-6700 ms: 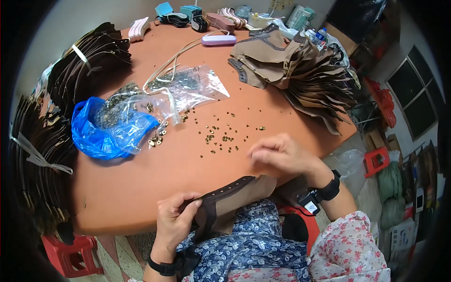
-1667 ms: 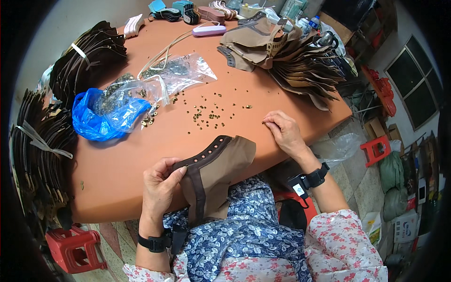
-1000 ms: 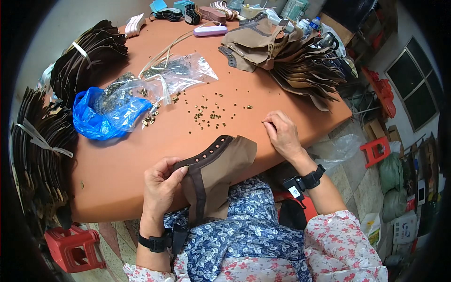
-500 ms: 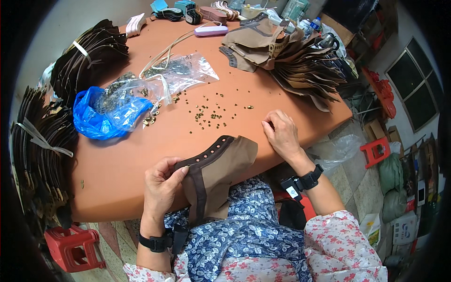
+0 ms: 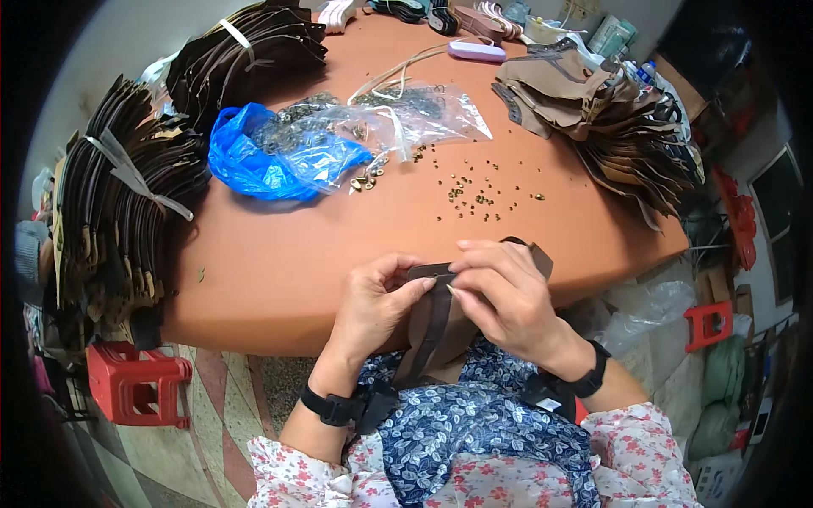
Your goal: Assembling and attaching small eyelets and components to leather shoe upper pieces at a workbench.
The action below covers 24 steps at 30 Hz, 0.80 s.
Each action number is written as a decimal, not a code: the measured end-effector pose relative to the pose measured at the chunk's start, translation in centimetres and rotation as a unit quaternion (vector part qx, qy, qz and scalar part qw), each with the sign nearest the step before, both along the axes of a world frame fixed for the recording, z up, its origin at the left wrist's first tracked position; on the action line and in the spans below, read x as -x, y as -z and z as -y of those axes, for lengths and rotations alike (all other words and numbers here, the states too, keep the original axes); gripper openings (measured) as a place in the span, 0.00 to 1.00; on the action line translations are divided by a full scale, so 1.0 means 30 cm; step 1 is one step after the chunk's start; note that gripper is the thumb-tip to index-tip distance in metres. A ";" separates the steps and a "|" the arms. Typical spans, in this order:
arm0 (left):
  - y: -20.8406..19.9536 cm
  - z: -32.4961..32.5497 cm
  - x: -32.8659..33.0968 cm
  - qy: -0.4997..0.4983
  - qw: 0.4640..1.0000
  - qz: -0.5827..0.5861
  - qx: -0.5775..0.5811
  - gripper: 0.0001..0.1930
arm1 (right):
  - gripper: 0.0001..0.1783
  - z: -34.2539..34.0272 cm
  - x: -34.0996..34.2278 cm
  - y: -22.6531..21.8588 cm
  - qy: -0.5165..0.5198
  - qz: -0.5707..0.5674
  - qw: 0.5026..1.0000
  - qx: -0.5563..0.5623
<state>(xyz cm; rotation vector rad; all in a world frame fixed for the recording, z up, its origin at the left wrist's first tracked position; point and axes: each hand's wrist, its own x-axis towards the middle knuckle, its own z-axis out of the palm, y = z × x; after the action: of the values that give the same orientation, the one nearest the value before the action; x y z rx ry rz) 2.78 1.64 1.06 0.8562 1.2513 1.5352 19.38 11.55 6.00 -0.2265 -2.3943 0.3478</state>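
Note:
A brown shoe upper (image 5: 457, 326) with a darker eyelet strip hangs over the table's near edge, above my lap. My left hand (image 5: 368, 305) pinches the end of its dark strip between thumb and fingers. Right beside that thumb, my right hand (image 5: 508, 296) reaches over the strip with thumb and fingers drawn together. Whatever lies between its fingertips is too small or hidden to make out. The right hand covers most of the strip's holes. Beyond both hands, many small brass eyelets (image 5: 481, 201) lie scattered on the orange-brown tabletop (image 5: 271, 292).
A blue plastic bag (image 5: 262, 173) and a clear bag (image 5: 461, 123) of metal parts lie further back. Tied dark stacks (image 5: 110, 229) stand at left; brown uppers (image 5: 631, 161) are piled at right. A purple case (image 5: 477, 51) lies behind. A red stool (image 5: 135, 381) stands on the floor.
My right hand has come from the tabletop, right of the eyelets, to the strip beside my left thumb. The upper is turned and partly covered. The whole view has shifted.

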 end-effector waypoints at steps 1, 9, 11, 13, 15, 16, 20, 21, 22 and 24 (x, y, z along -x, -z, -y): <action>-0.004 0.006 0.004 0.008 1.000 0.012 -0.001 0.10 | 0.06 -0.012 0.019 0.028 0.002 0.001 1.000 0.008; -0.013 0.004 0.035 0.037 0.998 0.050 0.027 0.10 | 0.06 -0.032 0.039 0.078 0.018 0.013 1.000 0.015; -0.015 0.004 0.034 0.033 0.997 0.062 0.034 0.10 | 0.06 -0.022 0.050 0.079 0.016 0.012 1.000 0.008; -0.014 0.004 0.036 0.032 0.997 0.064 0.031 0.10 | 0.06 -0.015 0.059 0.078 0.019 0.013 1.000 0.005; -0.011 0.006 0.035 0.028 0.997 0.060 0.033 0.10 | 0.06 -0.009 0.065 0.075 0.021 0.010 1.000 0.005; -0.010 0.007 0.034 0.026 0.997 0.057 0.034 0.10 | 0.06 -0.006 0.067 0.075 0.021 0.009 1.000 0.005; -0.010 0.008 0.033 0.020 0.998 0.052 0.038 0.09 | 0.06 -0.004 0.073 0.082 0.030 0.016 0.999 -0.008; -0.019 0.009 0.031 0.021 0.998 0.048 0.038 0.09 | 0.06 -0.004 0.073 0.081 0.030 0.018 0.999 -0.010; -0.024 0.009 0.030 0.022 0.998 0.044 0.038 0.09 | 0.06 -0.005 0.074 0.079 0.031 0.020 0.999 -0.012; -0.022 0.010 0.030 0.024 0.998 0.041 0.033 0.09 | 0.06 -0.006 0.076 0.072 0.026 0.029 0.999 -0.007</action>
<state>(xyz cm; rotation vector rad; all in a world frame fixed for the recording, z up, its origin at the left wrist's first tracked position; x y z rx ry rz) 1.89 1.34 1.72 0.7666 1.2069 1.4681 17.09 11.73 3.84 -0.2955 -2.4412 0.3047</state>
